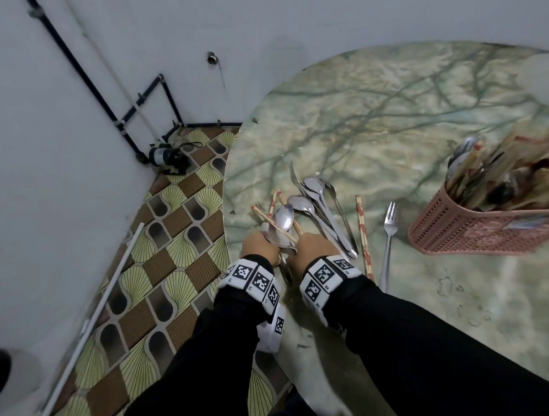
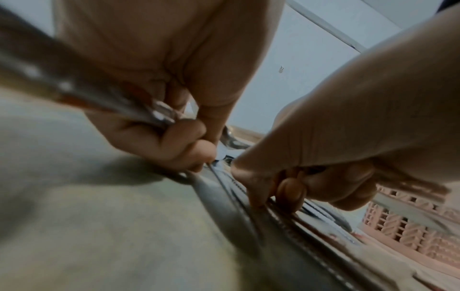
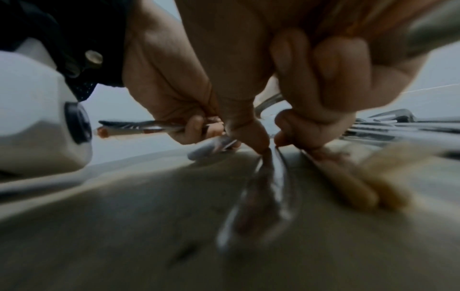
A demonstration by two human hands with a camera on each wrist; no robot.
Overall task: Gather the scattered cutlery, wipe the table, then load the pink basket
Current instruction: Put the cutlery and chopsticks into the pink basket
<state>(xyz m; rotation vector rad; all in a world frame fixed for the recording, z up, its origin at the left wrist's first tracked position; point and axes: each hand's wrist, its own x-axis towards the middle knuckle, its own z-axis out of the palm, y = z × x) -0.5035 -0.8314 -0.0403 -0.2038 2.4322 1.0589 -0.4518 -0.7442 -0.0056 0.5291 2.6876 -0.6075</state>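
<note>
Steel spoons and forks (image 1: 323, 211) lie heaped with wooden chopsticks near the marble table's (image 1: 389, 110) near-left edge, long axes running away from the person. Left hand (image 1: 256, 246) grips a bundle of them; right hand (image 1: 311, 247), just beside, pinches handles against the tabletop. Pink basket (image 1: 480, 227) stands well apart, rightward.

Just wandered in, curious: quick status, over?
Left hand grips spoons and chopsticks. Right hand pinching cutlery off table. Lone fork loose; pink basket part-loaded. Nothing blocking.
</note>
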